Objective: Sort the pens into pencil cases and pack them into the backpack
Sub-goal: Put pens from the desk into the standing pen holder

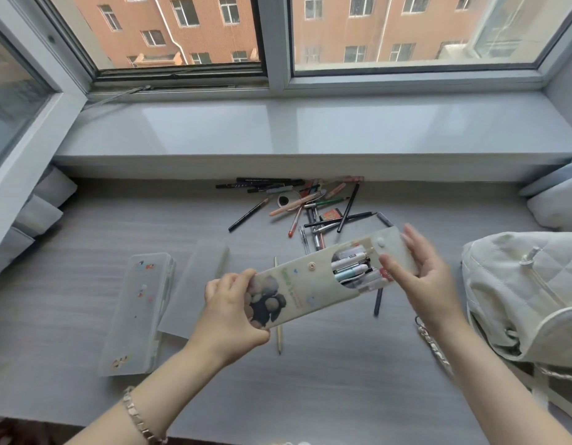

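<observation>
View from above of a grey wood-grain desk (310, 396) set under a window. Two bare hands hold a pale flat pencil case (297, 284) printed with a dark paw, lifted above the middle of the desk and slanting up to the right. The left hand (233, 306) grips the case's lower left end, fingers curled round its edge. The right hand (419, 274) pinches the upper right end, thumb on the front and fingers behind the opened flap. Several pens (355, 266) show inside the open mouth of the case. Farther back, near the windowsill (310, 130), lies a loose pile of pens and pencils (310, 203). On the desk just below the held case lie a wooden pencil (279, 338) and a dark pen (378, 301). To the left lie a clear plastic pencil case (143, 313) with small stickers and, just beside it, a frosted case (194, 284). A cream quilted backpack (528, 290) sits at the right edge, with a metal chain (435, 345) trailing beside it. A bracelet (135, 415) circles the left wrist.
</observation>
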A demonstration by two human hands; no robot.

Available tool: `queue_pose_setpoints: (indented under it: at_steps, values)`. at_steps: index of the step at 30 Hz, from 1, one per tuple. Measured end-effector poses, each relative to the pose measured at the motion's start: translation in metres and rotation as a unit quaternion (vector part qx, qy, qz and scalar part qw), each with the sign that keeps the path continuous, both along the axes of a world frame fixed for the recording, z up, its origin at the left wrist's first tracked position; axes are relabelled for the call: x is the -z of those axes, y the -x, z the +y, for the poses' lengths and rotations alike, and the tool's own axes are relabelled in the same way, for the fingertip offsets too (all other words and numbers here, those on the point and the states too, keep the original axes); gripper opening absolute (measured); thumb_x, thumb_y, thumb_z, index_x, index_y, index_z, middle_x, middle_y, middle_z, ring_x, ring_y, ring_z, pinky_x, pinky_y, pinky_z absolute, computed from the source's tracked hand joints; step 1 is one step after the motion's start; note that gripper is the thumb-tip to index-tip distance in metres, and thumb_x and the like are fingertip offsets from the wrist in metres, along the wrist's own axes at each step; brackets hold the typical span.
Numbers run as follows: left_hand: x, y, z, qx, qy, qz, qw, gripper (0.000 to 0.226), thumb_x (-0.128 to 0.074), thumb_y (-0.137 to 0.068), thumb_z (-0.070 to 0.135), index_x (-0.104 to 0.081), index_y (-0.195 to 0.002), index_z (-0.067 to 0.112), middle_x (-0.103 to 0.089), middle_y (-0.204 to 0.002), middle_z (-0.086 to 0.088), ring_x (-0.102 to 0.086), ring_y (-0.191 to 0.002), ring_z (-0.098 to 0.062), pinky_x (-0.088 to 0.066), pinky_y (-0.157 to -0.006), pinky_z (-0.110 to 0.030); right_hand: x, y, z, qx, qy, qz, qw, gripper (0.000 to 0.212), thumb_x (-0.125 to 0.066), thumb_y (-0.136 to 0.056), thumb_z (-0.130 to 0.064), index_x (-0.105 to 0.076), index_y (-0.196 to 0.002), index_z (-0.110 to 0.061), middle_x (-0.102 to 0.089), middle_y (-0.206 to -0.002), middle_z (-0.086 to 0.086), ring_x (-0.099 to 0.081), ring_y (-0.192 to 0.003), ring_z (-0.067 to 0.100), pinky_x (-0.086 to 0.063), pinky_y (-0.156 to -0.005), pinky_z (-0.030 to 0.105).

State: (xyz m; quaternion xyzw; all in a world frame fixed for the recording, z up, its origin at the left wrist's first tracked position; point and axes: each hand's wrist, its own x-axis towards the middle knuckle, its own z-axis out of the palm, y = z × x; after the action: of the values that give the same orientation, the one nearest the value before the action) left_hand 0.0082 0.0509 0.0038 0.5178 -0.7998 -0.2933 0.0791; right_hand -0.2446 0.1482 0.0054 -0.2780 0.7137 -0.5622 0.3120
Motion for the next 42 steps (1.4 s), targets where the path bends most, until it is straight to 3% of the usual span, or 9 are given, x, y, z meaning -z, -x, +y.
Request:
queue_pose_setpoints:
  at_steps: [3,11,15,20,25,29,32,35,42]
  values:
    - [0.000,0.003,0.003,0.010,-0.005,-0.006,1.000,0.070,-0.072,-0.059,0.017,-0.041,-0.121,0.026,-0.037,-0.100,0.012,-0.024,-0.100,-0.012,-0.027,-0.075,-0.013,-0.001,-0.013,0.000,0.003,-0.056,0.080,0.995,0.052,-0.066,-0.084,-0.024,-0.049,-0.132,-0.015,-0.058,-0.120,-0.005,-0.057,-0.110,0.018,-0.046,-0.092,0.026]
    - [0.001,0.009,0.015,0.031,0.002,-0.019,0.999,0.065,-0.072,-0.059,0.019,-0.042,-0.116,0.024,-0.038,-0.102,0.010,-0.026,-0.100,-0.014,-0.024,-0.072,-0.014,-0.002,-0.060,0.012,-0.104,-0.079,0.135,0.982,0.066,-0.060,-0.076,-0.047,-0.044,-0.135,-0.024,-0.052,-0.122,-0.014,-0.049,-0.111,0.001,-0.036,-0.089,0.015]
    - [0.002,-0.001,0.014,0.068,0.030,-0.039,0.996,0.073,-0.064,-0.064,0.016,-0.036,-0.131,0.025,-0.038,-0.116,0.010,-0.022,-0.111,-0.013,-0.037,-0.082,-0.019,0.004,-0.039,0.013,-0.209,-0.096,0.157,0.960,0.058,-0.066,-0.081,-0.032,-0.039,-0.131,-0.042,-0.057,-0.111,-0.011,-0.057,-0.100,0.007,-0.046,-0.085,0.019]
    - [0.005,-0.004,0.012,0.095,0.069,-0.058,0.991,0.076,-0.060,-0.060,0.009,-0.036,-0.130,0.029,-0.046,-0.124,0.001,-0.019,-0.115,-0.014,-0.053,-0.070,-0.031,0.015,-0.024,0.012,-0.320,-0.112,0.196,0.920,0.034,-0.068,-0.080,-0.032,-0.048,-0.096,-0.054,-0.043,-0.113,-0.009,-0.046,-0.103,0.002,-0.035,-0.087,0.010]
    - [0.008,-0.003,0.013,0.135,0.092,-0.089,0.983,0.076,-0.061,-0.060,0.010,-0.023,-0.119,0.038,-0.046,-0.125,0.000,-0.019,-0.114,-0.016,-0.051,-0.063,-0.031,0.030,-0.030,0.022,-0.280,-0.018,0.178,0.943,0.010,-0.070,-0.063,-0.046,-0.065,-0.071,-0.046,-0.051,-0.116,-0.027,-0.046,-0.110,-0.011,-0.033,-0.090,0.002]
    - [0.007,0.008,0.019,0.151,0.078,-0.137,0.976,0.074,-0.058,-0.068,0.012,-0.032,-0.135,0.028,-0.035,-0.134,0.002,-0.015,-0.122,-0.019,-0.047,-0.077,-0.032,0.046,-0.040,0.028,-0.256,0.040,0.166,0.951,0.008,-0.071,-0.065,-0.029,-0.069,-0.073,-0.028,-0.063,-0.093,-0.028,-0.059,-0.096,-0.003,-0.043,-0.083,0.008]
    - [0.014,0.013,0.022,0.171,0.132,-0.116,0.969,0.079,-0.070,-0.047,0.015,-0.042,-0.120,0.025,-0.055,-0.114,-0.002,-0.030,-0.106,-0.021,-0.050,-0.054,-0.029,0.054,-0.039,0.029,-0.206,0.045,0.151,0.966,0.018,-0.071,-0.063,-0.010,-0.071,-0.075,-0.024,-0.065,-0.080,-0.026,-0.061,-0.088,-0.003,-0.045,-0.077,0.008]
    - [0.018,0.014,0.020,0.185,0.190,-0.112,0.958,0.084,-0.074,-0.026,0.019,-0.048,-0.106,0.025,-0.062,-0.094,-0.001,-0.036,-0.091,-0.021,-0.045,-0.041,-0.021,0.056,-0.037,0.029,-0.189,0.049,0.150,0.969,0.018,-0.070,-0.064,-0.008,-0.071,-0.074,-0.023,-0.063,-0.080,-0.026,-0.060,-0.086,-0.001,-0.045,-0.076,0.009]
    - [0.020,0.014,0.032,0.192,0.264,-0.058,0.943,0.082,-0.069,-0.031,0.006,-0.047,-0.108,0.020,-0.042,-0.107,-0.003,-0.039,-0.099,-0.025,-0.050,-0.057,-0.031,0.048,-0.028,0.027,-0.226,-0.008,0.135,0.965,0.029,-0.080,-0.061,0.004,-0.071,-0.052,-0.023,-0.059,-0.092,-0.026,-0.057,-0.080,-0.005,-0.043,-0.068,0.006]
